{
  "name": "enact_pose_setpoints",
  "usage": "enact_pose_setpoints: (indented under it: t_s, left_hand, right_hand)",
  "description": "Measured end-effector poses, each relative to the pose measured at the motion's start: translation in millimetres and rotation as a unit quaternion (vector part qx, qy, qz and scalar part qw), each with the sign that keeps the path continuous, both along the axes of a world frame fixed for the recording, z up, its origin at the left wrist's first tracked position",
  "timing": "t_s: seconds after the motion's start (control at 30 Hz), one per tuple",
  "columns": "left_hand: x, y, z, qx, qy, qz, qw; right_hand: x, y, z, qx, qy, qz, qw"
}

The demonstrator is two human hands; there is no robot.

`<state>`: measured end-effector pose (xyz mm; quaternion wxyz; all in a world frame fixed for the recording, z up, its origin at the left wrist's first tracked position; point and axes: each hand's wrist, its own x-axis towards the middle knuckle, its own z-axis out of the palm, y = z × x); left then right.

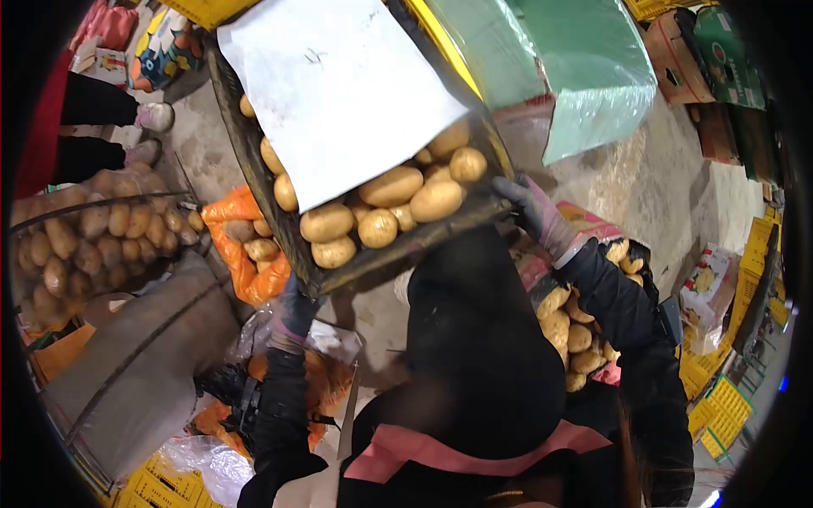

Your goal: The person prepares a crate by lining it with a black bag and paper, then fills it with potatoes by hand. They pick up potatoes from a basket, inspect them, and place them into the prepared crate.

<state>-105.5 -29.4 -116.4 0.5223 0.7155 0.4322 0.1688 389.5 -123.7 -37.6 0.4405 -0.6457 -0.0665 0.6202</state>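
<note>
A dark, shallow crate [406, 245] of potatoes [392, 187] is held in front of me, tilted in view. A white paper sheet [334, 93] covers much of the potatoes. My gloved left hand [298, 311] grips the crate's near left corner, its fingers partly hidden by the crate. At the right edge, my gloved right hand [538, 212] holds the rim, with fingertips over it. Both hands are closed on the crate.
Left are a net sack of potatoes [106, 233], an orange bag [246, 245], a grey sack [144, 356] and a person's legs [97, 110]. Right are a potato bag [580, 339], a wrapped green box [593, 68] and yellow crates [724, 415].
</note>
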Motion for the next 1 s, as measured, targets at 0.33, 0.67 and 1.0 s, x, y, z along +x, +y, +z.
enact_pose_setpoints:
  t_s: [0.33, 0.67, 1.0]
  left_hand:
    - [67, 36, 166, -0.111, -0.027, 0.288, 0.951]
    - [71, 323, 93, 0.049, -0.247, 0.283, 0.925]
    - [148, 497, -18, -0.135, -0.216, 0.291, 0.922]
  right_hand:
    - [-15, 0, 52, 0.000, -0.513, 0.150, 0.845]
    - [-9, 214, 100, 0.332, -0.449, 0.055, 0.827]
    - [49, 414, -12, 0.135, -0.617, 0.098, 0.769]
